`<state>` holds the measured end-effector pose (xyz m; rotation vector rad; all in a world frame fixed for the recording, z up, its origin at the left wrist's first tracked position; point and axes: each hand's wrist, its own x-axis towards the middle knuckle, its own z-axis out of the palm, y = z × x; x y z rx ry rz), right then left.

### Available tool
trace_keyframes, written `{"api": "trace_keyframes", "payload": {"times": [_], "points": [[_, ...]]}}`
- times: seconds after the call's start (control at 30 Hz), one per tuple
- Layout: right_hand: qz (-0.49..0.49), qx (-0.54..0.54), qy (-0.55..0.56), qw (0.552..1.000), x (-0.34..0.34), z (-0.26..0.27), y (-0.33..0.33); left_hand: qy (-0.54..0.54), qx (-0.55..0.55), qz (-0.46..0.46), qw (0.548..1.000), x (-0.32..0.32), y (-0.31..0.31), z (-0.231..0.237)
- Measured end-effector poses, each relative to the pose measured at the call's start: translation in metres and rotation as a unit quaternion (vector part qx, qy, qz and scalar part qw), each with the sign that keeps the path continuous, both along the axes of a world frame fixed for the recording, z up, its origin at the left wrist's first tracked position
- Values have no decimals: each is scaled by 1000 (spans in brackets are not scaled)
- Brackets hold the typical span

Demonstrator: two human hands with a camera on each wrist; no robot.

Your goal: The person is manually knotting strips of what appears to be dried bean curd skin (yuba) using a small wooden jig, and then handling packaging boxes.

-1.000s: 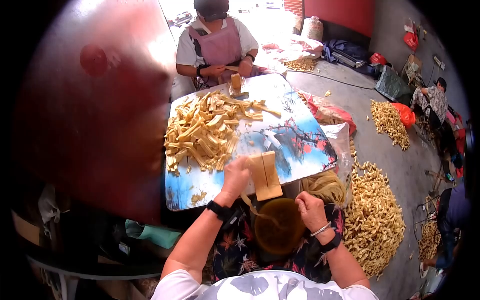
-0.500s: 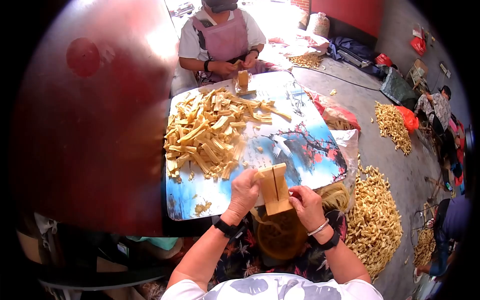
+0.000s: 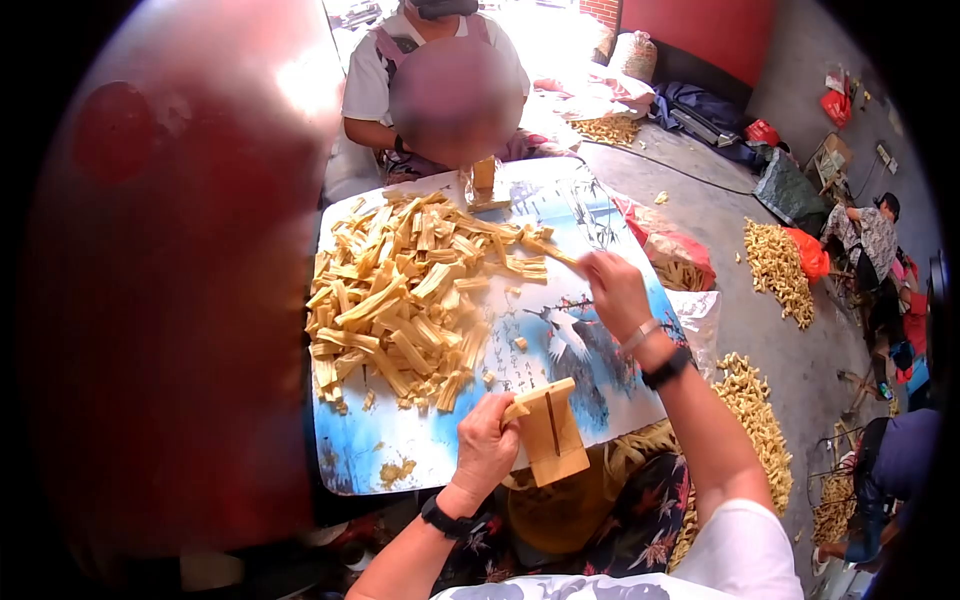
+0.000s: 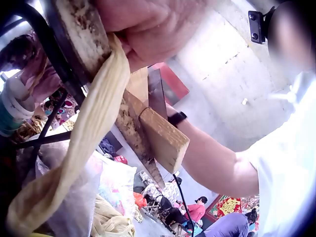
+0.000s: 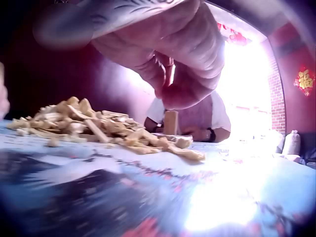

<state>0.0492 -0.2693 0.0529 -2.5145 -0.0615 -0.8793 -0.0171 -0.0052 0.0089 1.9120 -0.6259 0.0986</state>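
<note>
At the table's near edge, my left hand [image 3: 487, 445] pinches a pale yellow strip against a slotted wooden stand [image 3: 555, 440]. In the left wrist view the strip [image 4: 96, 116] hangs long and twisted from beneath the left hand [image 4: 158, 29], beside the wooden block [image 4: 160, 138]. My right hand [image 3: 618, 295] is over the table's right half, by the end of a loose strip [image 3: 550, 246]. Its fingers are bent in the right wrist view, where the hand [image 5: 168, 54] hovers above the strip pile [image 5: 84, 123] with nothing visible in its grasp.
The painted table [image 3: 350, 465] bears the large strip pile [image 3: 400, 300]. Across it sits a person in an apron, behind a small wooden block [image 3: 484, 174]. A round container [image 3: 550, 515] is below the near edge. Knotted pieces [image 3: 750, 430] lie heaped on the floor at right.
My right hand has left the wooden stand and moved up and right over the table, towards the loose strip's end. My left hand still holds its strip at the stand.
</note>
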Motion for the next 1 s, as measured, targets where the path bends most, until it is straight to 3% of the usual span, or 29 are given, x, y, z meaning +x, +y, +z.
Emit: {"api": "trace_keyframes", "payload": {"times": [0.17,0.3,0.43,0.47,0.57,0.67,0.77,1.0], "points": [[5,9,49,999,127,-36,-14,7,10,4,1000,1,2,1],[-34,17,95,995,173,-45,-2,45,14,-2,999,3,4,8],[-23,-64,41,997,181,-46,13,65,6,0,998,4,4,9],[-18,-63,104,992,182,-45,14,70,6,-1,998,4,4,10],[-9,-96,128,987,190,-62,9,89,-14,-3,996,4,4,10],[-55,-99,94,989,188,-63,12,98,-20,-5,995,3,5,11],[-71,-96,193,974,179,-49,19,97,-28,-8,995,4,6,11],[-110,-53,174,977,186,-56,18,97,-34,-10,995,4,7,8]]}}
